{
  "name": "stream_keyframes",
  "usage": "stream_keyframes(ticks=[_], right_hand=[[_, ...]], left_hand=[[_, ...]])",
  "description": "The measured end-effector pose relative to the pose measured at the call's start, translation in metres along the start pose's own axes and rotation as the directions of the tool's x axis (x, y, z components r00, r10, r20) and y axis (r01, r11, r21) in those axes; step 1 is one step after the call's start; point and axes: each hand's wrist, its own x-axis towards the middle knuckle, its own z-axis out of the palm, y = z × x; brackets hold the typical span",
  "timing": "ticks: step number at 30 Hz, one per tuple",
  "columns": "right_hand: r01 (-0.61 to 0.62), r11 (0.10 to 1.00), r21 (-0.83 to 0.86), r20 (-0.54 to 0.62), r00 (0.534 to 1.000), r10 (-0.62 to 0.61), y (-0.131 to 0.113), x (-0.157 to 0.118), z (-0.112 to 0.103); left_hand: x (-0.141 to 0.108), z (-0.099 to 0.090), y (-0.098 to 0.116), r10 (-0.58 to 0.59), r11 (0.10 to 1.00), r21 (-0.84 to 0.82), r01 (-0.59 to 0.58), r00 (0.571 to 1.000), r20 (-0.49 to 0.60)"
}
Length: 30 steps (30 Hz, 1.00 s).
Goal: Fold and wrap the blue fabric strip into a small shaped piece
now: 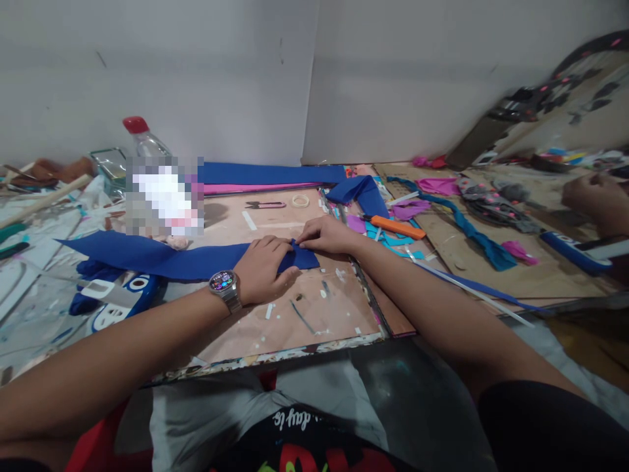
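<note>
Blue strip under fingers (board's right edge near).

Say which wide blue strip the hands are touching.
The near blue strip, touched by the left hand and right hand near its right end; the far blue strip lies by the wall, untouched.

A long blue fabric strip lies sideways across the desk, left end pointed, right end slightly puckered.
</note>
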Motion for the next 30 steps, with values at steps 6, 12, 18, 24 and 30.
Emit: stream_keyframes(ticks=[6,12,18,24,30], right_hand=[[-0.003,1.0,0.001,0.003,1.0,0.003,-0.0002,-0.0001,0.0002],[-0.022,1.0,-0.023,0.001,1.0,0.022,-0.0028,-0.0008,0.0],[-0.052,0.998,-0.036,-0.004,0.999,0.052,-0.0068,-0.0012,-0.0007],[-0.063,0.997,-0.041,-0.006,0.998,0.063,-0.0069,-0.0005,-0.0003],[-0.089,0.996,-0.03,-0.011,0.996,0.089,-0.0057,0.0002,0.0006]], left_hand=[[-0.0015,-0.0019,0.002,0.032,0.997,0.068,-0.032,0.999,0.007],[-0.0019,-0.0027,0.004,0.043,0.996,0.08,-0.044,0.999,0.012],[-0.0018,-0.0014,0.0028,0.046,0.993,0.108,-0.048,0.999,0.015],[-0.0012,-0.0019,0.0033,0.048,0.993,0.108,-0.05,0.999,0.016],[-0.0017,-0.0024,0.0036,0.049,0.995,0.092,-0.049,0.999,0.008]])
